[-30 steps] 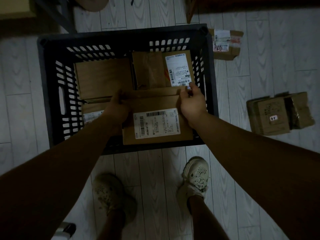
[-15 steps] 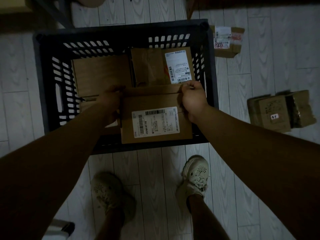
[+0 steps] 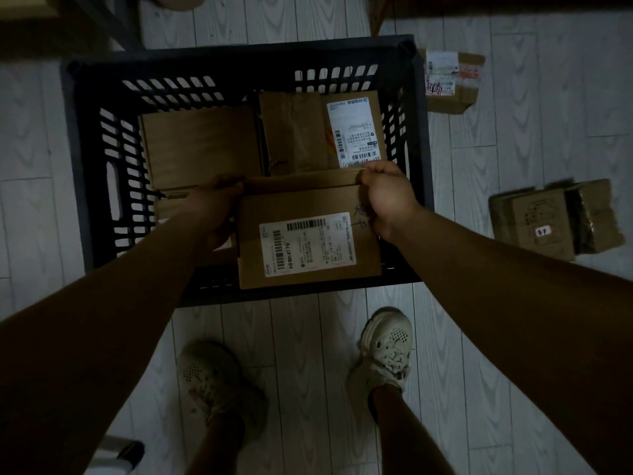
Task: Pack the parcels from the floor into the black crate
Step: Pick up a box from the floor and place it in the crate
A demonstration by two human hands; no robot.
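The black crate (image 3: pixel 78 159) stands on the pale plank floor just beyond my feet. Over its near right part I hold a brown cardboard parcel with a white barcode label (image 3: pixel 308 241). My left hand (image 3: pixel 214 207) grips its far left corner and my right hand (image 3: pixel 385 195) grips its far right corner. Inside the crate lie a plain brown parcel (image 3: pixel 200 145) at the left and a labelled parcel (image 3: pixel 298 132) at the far right. Another parcel is mostly hidden under my left forearm.
On the floor to the right sit a taped parcel (image 3: pixel 452 80) beside the crate's far corner and two small brown parcels (image 3: pixel 534 221) (image 3: pixel 597 214) further right. Dark furniture legs (image 3: pixel 113 22) stand behind the crate. My shoes (image 3: pixel 390 347) are close to the crate's near wall.
The held parcel has shifted slightly farther into the crate, and both hands have slid with it. The hands keep the same grip on its far corners.
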